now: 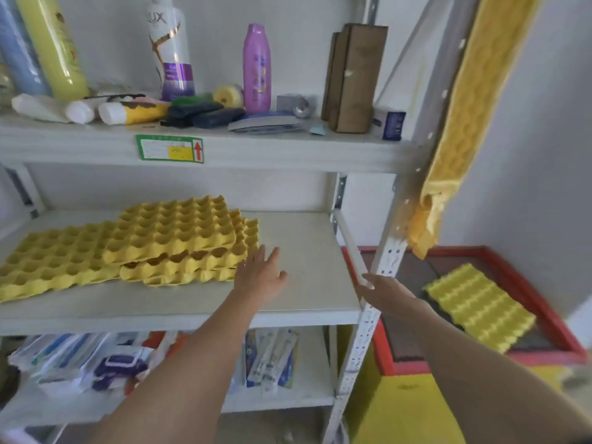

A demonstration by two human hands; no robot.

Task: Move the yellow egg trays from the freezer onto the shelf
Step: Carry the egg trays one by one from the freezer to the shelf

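Yellow trays [166, 241] beside bare shelf [307, 251] edge

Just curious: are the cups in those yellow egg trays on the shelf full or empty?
Empty. The egg trays on the shelf show only bare hollows, no eggs.

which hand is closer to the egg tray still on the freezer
Right. The right hand hangs open by the shelf post, just left of the egg tray on the freezer. The left hand is farther left, open over the middle shelf.
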